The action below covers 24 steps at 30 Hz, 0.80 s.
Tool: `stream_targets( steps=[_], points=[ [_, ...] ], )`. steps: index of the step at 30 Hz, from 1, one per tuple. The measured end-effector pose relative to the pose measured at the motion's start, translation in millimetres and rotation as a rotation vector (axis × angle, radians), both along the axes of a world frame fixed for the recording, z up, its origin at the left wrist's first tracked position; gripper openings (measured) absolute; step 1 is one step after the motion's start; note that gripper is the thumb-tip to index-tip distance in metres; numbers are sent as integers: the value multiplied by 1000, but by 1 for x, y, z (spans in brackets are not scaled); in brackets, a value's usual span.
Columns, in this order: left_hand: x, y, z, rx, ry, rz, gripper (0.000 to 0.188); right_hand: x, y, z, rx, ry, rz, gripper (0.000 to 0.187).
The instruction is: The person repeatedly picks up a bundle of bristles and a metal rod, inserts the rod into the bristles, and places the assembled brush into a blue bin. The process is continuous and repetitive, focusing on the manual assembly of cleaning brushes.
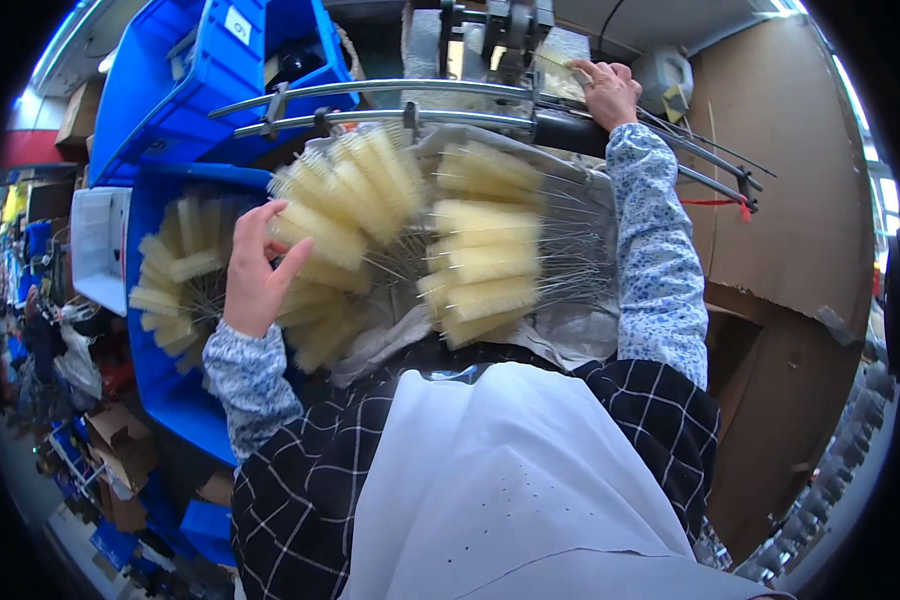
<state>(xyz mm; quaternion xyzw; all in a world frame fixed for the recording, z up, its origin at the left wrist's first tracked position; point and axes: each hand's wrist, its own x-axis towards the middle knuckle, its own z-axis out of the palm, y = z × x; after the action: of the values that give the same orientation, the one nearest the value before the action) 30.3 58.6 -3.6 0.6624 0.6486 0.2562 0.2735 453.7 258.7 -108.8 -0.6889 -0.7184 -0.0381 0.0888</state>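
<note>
Pale bristle brushes fanned out at a brush machine, both hands engaged.

The bundle of yellow wire-stemmed brushes (340,215) lay across grey cloth (570,330) below two curved metal rails (370,90). Left hand (255,275) pinched one brush head, fingers closed on it. Right hand (607,92) was clenched on a brush at the machine (500,30). More brushes (175,280) sat in the blue bin (160,390). Judged best to lift single brushes by the head, keeping wire stems untangled.

Pale yellow bottle brushes (350,210), wire stems, fanned in bunch, lying across grey cloth (570,330).
</note>
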Motion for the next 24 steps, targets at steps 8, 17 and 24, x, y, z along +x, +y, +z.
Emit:
stream_targets(
  steps=[8,17,24],
  points=[
    [25,-2,2,123,159,-187,32,14,6,-5,113,-100,47,35],
    [-6,8,21,79,-360,-123,24,35,-18,-11,147,152,-202,39],
    [-50,10,63,440,-575,-67,25,14,-10,-14,242,219,-154,31]
  ],
)
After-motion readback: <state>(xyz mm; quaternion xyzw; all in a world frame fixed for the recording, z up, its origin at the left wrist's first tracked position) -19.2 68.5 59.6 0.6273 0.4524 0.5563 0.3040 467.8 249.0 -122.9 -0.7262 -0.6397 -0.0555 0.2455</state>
